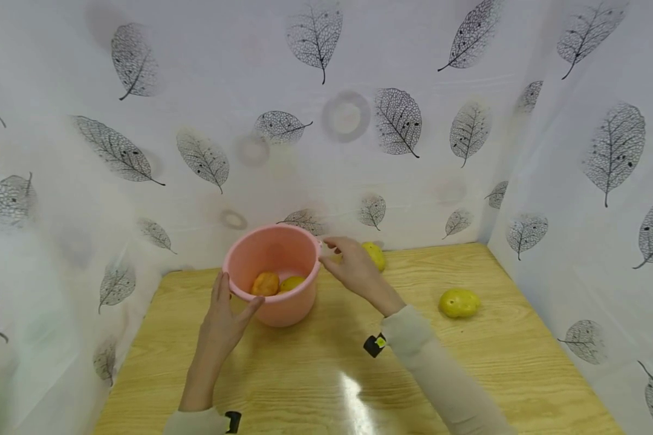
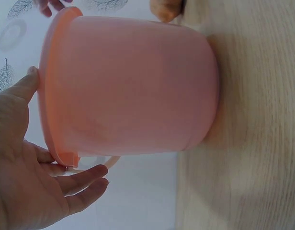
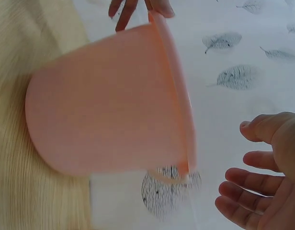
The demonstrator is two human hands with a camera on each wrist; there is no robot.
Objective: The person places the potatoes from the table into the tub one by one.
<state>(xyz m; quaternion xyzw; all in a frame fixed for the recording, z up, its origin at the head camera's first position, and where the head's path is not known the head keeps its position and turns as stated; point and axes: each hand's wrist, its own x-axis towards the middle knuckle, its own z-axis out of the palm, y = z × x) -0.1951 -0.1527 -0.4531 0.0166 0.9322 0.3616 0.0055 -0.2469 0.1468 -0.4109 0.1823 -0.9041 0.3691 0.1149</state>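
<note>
A pink plastic bucket (image 1: 289, 313) stands on the table at left of centre. Inside lie a lumpy orange-brown thing (image 1: 265, 284) and a yellow, potato-like one (image 1: 291, 283). My left hand (image 1: 221, 326) holds the bucket's near left rim, thumb on the near side and fingers round the left; in the left wrist view the lower fingers reach beneath the rim by the thin handle (image 2: 113, 164). At the right rim is my right hand (image 1: 354, 266), its fingers loosely bent. The right wrist view shows that hand (image 3: 262, 177) apart from the bucket, holding nothing.
One yellow potato (image 1: 459, 302) lies on the wooden table (image 1: 305, 374) at right. Another yellow potato (image 1: 373, 256) sits near the back edge, partly behind my right hand. White leaf-printed sheeting (image 1: 348, 163) rises behind the table and at both sides.
</note>
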